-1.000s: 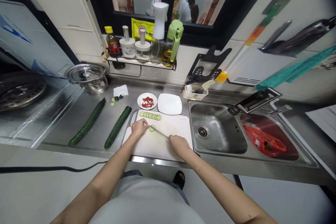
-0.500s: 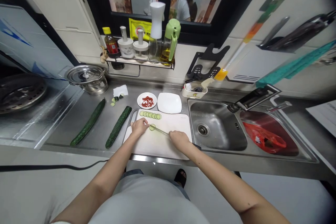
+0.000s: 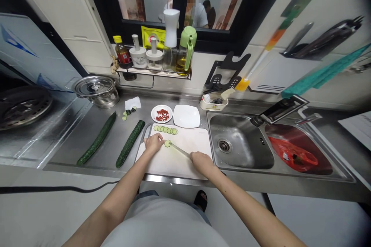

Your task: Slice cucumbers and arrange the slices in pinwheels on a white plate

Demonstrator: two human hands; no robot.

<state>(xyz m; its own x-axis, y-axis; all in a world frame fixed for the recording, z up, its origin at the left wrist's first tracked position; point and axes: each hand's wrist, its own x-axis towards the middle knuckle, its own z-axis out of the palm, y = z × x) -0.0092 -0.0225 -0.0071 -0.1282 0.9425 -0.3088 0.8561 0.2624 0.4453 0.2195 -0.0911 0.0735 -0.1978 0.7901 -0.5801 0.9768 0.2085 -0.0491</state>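
The white cutting board (image 3: pixel 174 166) is leaving bare room toward its near edge; my left hand (image 3: pixel 154 143) is bunching, on what I cannot tell; my right hand (image 3: pixel 202 162) is gripping the knife (image 3: pixel 180 150), its tip meeting the cucumber slice (image 3: pixel 167 143) on the board.

Round lidded SS pot (image 3: pixel 100 92), far L.
Crumpled red plastic bag (image 3: pixel 300 159) in R half of SS double sink (image 3: pixel 243 148).
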